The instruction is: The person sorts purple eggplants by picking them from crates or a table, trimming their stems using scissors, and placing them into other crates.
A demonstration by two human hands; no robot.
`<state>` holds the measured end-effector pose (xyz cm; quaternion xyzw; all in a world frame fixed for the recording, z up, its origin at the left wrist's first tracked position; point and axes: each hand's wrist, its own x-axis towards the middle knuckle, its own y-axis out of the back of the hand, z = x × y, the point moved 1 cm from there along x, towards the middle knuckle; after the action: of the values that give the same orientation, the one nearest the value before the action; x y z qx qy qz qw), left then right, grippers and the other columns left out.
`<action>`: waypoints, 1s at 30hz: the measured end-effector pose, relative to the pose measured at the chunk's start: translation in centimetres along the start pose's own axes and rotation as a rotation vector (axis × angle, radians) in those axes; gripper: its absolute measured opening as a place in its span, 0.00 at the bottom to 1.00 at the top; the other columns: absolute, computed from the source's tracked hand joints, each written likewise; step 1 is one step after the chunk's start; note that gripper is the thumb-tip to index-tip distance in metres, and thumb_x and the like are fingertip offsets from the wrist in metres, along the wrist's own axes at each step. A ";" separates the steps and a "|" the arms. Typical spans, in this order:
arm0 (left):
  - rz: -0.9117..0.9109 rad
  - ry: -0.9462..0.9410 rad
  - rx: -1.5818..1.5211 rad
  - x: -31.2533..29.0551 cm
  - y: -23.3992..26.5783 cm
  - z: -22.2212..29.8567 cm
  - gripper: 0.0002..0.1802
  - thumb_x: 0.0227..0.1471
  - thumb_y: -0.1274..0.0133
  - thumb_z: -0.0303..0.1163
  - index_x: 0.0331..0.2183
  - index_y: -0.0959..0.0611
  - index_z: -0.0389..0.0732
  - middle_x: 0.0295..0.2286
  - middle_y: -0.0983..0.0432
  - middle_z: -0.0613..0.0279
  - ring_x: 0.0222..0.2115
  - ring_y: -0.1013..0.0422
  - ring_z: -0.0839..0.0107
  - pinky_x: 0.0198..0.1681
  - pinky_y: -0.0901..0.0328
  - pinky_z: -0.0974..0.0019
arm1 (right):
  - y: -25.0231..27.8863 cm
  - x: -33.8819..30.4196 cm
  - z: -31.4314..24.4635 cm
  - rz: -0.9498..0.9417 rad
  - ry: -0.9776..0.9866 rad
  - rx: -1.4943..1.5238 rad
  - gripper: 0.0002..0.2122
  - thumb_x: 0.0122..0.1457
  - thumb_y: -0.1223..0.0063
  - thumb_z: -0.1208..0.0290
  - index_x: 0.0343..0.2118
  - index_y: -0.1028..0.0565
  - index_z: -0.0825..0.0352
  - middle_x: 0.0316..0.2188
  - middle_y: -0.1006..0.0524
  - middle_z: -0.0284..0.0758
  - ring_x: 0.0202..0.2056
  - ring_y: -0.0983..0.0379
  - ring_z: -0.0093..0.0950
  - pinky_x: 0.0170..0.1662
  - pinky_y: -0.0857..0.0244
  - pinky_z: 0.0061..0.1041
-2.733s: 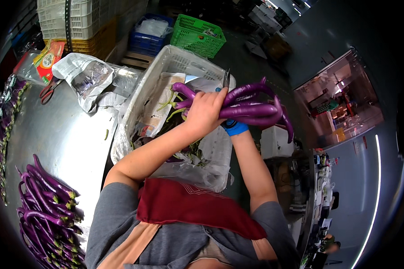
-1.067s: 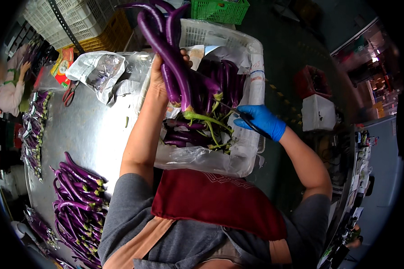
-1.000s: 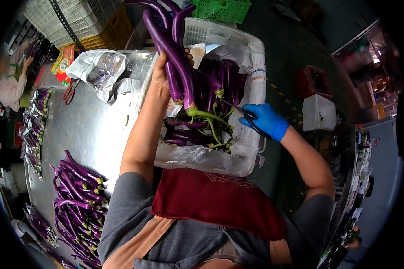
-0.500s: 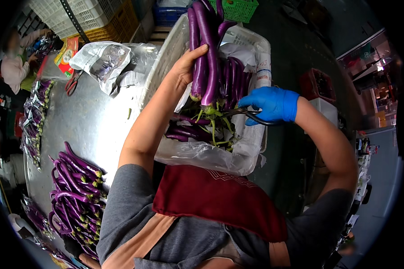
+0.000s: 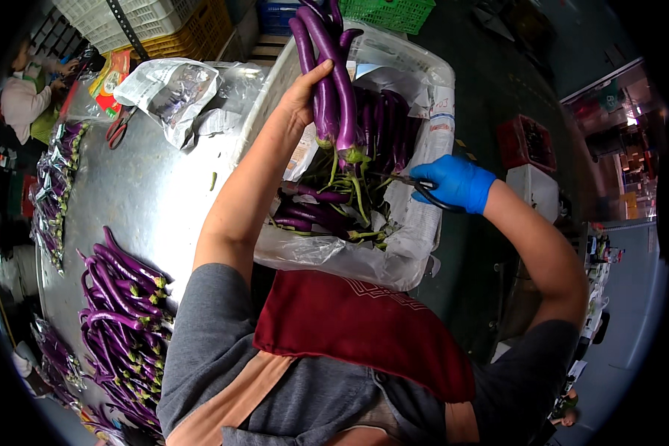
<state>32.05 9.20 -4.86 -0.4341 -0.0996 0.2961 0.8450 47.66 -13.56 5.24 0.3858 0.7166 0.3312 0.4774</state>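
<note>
My bare left hand [image 5: 302, 95] is closed around several long purple eggplants [image 5: 340, 85], holding them above a white plastic crate [image 5: 442, 78] with their stem ends toward me. In my blue-gloved right hand [image 5: 459, 183] is a pair of dark-handled scissors [image 5: 407, 179]. The blades reach in beside the green stems of the held bunch; whether they touch a stem I cannot tell. More eggplants [image 5: 385, 126] lie in the crate, partly hidden by the bunch. Paper and clear plastic line the crate.
A grey metal table [image 5: 193, 197] is to the left, with a heap of eggplants [image 5: 123, 312], red-handled scissors [image 5: 117, 130] and a plastic bag [image 5: 175, 93] on it. Wrapped eggplants [image 5: 56, 193] line its far-left side. Stacked crates [image 5: 137, 26] stand behind. A person [image 5: 24, 104] works at the far left.
My left hand and its bunch have shifted slightly left and away from me. My right hand has drawn a little to the right with the scissors, and more of the blades shows.
</note>
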 end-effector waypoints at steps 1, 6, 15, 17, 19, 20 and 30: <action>-0.005 0.002 -0.007 0.0 -0.1 0.1 0.24 0.42 0.43 0.40 0.38 0.29 0.34 0.30 0.27 0.53 0.30 0.29 0.63 0.37 0.32 0.60 | -0.3 0.0 0.1 -0.043 -0.038 0.034 0.17 0.49 0.49 0.60 0.38 0.29 0.64 0.27 0.26 0.44 0.30 0.30 0.43 0.34 0.35 0.34; -0.013 -0.023 -0.039 0.4 -0.9 -0.4 0.24 0.43 0.44 0.40 0.37 0.29 0.34 0.30 0.27 0.52 0.31 0.29 0.63 0.37 0.32 0.60 | -1.2 1.1 0.5 -0.165 -0.090 0.065 0.20 0.49 0.50 0.55 0.42 0.30 0.63 0.34 0.27 0.45 0.36 0.30 0.42 0.40 0.37 0.34; 0.042 -0.041 -0.023 0.9 -0.9 -1.3 0.22 0.43 0.44 0.39 0.37 0.28 0.34 0.29 0.27 0.55 0.30 0.29 0.64 0.37 0.32 0.61 | -4.4 2.4 2.5 0.037 -0.009 -0.020 0.14 0.49 0.52 0.62 0.37 0.29 0.64 0.25 0.27 0.47 0.28 0.30 0.45 0.32 0.36 0.37; 0.089 -0.064 -0.044 0.7 -0.8 -1.2 0.21 0.42 0.43 0.39 0.36 0.28 0.35 0.29 0.27 0.56 0.29 0.29 0.64 0.36 0.32 0.61 | -4.4 1.5 2.6 0.050 -0.028 0.014 0.13 0.49 0.52 0.65 0.36 0.29 0.64 0.24 0.27 0.47 0.27 0.30 0.45 0.31 0.36 0.37; 0.146 -0.073 -0.049 1.3 -0.3 -1.0 0.20 0.42 0.43 0.38 0.35 0.28 0.36 0.28 0.27 0.57 0.29 0.29 0.65 0.36 0.32 0.61 | -3.7 0.1 2.2 0.072 -0.016 0.103 0.12 0.49 0.51 0.67 0.36 0.29 0.64 0.24 0.27 0.47 0.27 0.30 0.45 0.31 0.36 0.37; 0.180 -0.082 -0.053 1.3 0.0 -0.8 0.20 0.42 0.43 0.38 0.35 0.27 0.37 0.28 0.27 0.58 0.29 0.29 0.65 0.35 0.32 0.61 | -2.5 -0.4 1.1 0.044 -0.051 0.090 0.11 0.48 0.50 0.68 0.36 0.29 0.64 0.24 0.28 0.46 0.27 0.31 0.44 0.31 0.36 0.35; 0.253 -0.100 -0.295 2.0 0.3 -0.6 0.17 0.42 0.43 0.35 0.34 0.28 0.37 0.28 0.28 0.55 0.31 0.30 0.58 0.38 0.34 0.50 | 0.5 -0.4 -3.3 0.519 -0.084 -0.267 0.12 0.46 0.48 0.69 0.36 0.28 0.62 0.24 0.30 0.43 0.26 0.31 0.42 0.28 0.36 0.35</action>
<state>33.79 10.10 -5.68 -0.5469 -0.1285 0.4033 0.7223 44.72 -14.00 6.87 0.5032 0.5235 0.5174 0.4527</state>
